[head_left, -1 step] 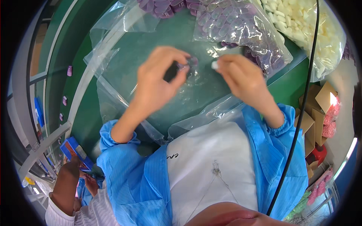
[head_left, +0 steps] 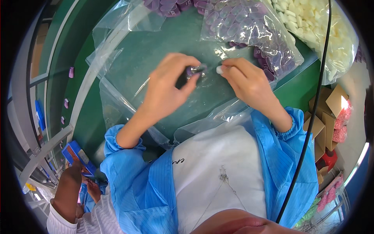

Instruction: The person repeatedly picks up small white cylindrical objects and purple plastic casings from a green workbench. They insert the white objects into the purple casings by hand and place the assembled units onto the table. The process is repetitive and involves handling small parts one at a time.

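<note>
My left hand (head_left: 171,87), slightly blurred, is closed with thumb and fingers on a small purple oval plastic piece (head_left: 191,71). Facing it across a small gap, my right hand (head_left: 247,80) pinches a small white plastic piece (head_left: 219,70) between thumb and fingertips. The two pieces are apart. Both hands are above a clear plastic sheet (head_left: 171,124) on the green work surface. Beyond my right hand lies a clear bag (head_left: 237,21) of purple oval pieces, and some loose purple pieces (head_left: 261,58) show at its near edge.
A large clear bag of white pieces (head_left: 298,11) lies at the far right. More purple pieces (head_left: 169,7) are piled at the far edge. A black cable (head_left: 311,117) hangs across the right side, near open cardboard boxes (head_left: 325,113). At lower left, another person's arm (head_left: 66,195) reaches toward a blue box (head_left: 80,158).
My left hand has shifted a little to the right with the purple piece, narrowing the gap. The right hand has moved slightly left with the white piece.
</note>
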The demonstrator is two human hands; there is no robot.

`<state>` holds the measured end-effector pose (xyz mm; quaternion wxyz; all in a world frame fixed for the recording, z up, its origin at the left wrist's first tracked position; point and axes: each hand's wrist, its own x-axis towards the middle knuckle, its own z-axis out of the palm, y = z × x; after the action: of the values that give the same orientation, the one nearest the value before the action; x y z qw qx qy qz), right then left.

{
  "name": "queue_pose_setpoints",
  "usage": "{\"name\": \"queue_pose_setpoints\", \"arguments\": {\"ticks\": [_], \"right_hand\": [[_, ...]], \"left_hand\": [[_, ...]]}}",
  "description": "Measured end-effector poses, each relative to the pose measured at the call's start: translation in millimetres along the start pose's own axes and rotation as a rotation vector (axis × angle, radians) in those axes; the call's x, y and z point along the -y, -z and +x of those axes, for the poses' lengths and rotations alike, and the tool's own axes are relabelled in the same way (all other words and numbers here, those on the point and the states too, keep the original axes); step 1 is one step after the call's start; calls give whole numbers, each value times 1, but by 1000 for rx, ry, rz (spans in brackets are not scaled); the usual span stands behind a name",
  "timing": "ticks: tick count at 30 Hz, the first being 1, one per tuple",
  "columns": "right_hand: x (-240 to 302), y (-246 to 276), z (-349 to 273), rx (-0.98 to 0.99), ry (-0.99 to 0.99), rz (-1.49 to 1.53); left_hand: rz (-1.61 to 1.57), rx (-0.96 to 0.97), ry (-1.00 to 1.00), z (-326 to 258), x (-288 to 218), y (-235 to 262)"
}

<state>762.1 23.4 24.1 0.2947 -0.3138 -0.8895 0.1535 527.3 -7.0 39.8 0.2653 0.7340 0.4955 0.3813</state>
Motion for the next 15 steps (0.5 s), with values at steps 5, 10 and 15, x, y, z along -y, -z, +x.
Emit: {"name": "queue_pose_setpoints", "arguments": {"ticks": [5,10,15], "right_hand": [[-1,-2,-3,96,32,-78],[-1,-1,5,-23,-20,109],[15,-2,27,37,118,284]], "left_hand": [[-83,-70,-38,-23,13,-28],[-278,-91,92,-30,22,-38],[-299,-82,71,-30,28,-37]]}}
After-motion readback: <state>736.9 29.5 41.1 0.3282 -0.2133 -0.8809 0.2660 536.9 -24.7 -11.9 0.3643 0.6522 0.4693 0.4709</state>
